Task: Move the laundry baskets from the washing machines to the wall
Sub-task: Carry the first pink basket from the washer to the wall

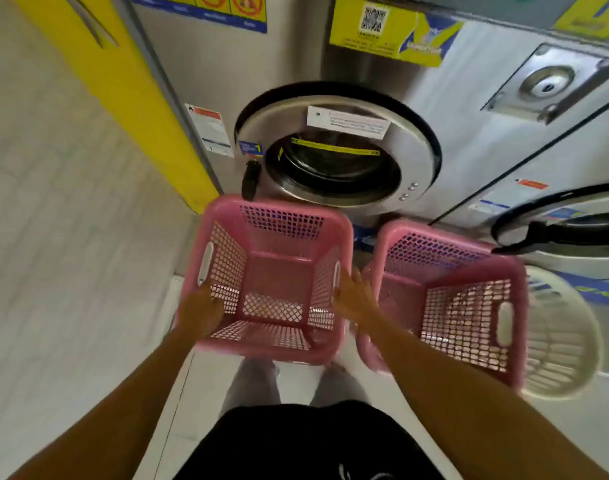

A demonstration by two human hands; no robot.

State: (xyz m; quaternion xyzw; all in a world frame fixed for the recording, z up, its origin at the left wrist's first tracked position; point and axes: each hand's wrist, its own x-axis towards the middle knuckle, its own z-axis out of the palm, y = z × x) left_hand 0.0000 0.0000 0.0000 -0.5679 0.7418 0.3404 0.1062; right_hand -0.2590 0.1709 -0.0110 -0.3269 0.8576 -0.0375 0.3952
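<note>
Two empty pink plastic laundry baskets stand in front of the washing machines. The left pink basket (272,278) sits below the round door of the left washing machine (334,147). My left hand (201,315) grips its near-left rim. My right hand (353,296) lies flat with fingers spread against its right rim, in the gap between the two baskets. The right pink basket (448,299) stands tilted beside it, touching a white round basket (559,337) on its right.
A second washing machine door (552,230) with a black handle juts out at the right. A pale tiled wall (53,220) and a yellow panel (123,88) run along the left. My legs and black shorts are at the bottom.
</note>
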